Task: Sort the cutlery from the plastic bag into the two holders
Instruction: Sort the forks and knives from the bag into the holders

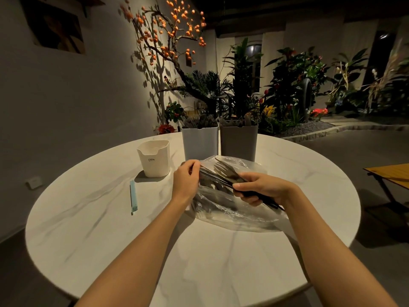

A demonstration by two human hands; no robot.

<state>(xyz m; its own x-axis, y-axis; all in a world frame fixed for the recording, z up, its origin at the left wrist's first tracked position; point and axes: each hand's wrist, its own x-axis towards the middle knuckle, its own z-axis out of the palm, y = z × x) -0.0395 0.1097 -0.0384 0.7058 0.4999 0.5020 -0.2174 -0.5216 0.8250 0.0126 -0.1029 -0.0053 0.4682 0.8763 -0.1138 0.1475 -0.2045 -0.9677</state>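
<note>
- your right hand (pixel 257 189) grips a bundle of dark cutlery (pixel 225 173) by the handles, fingers curled round them; the fork tines fan out toward the far left, above the plastic bag (pixel 232 213).
- your left hand (pixel 187 178) pinches the far end of one piece in that bundle between thumb and fingers, as if to draw it apart from the rest.
- the plastic bag lies crumpled on the tabletop (pixel 110 218), directly under both hands; more dark cutlery shows through it, so sorting is judged only partly done.
- the two holders stand side by side, touching, at the far edge of the tabletop just beyond the bag: the left holder (pixel 200 142) is pale and crowded with dark pieces, the right holder (pixel 239 140) is grey with fewer tips showing. which type sits in which is too dim to tell.
- a white cup (pixel 153 158) stands left of the holders; a pale blue strip (pixel 133 198) lies nearer you, left of your left arm.
- step in hand, as judged: separating one piece from the held bundle.
- the next move calls for identifying the piece's type, lifting it free of the others, and lowering it handle-first or tines-up into the matching holder without snagging pieces already there.
</note>
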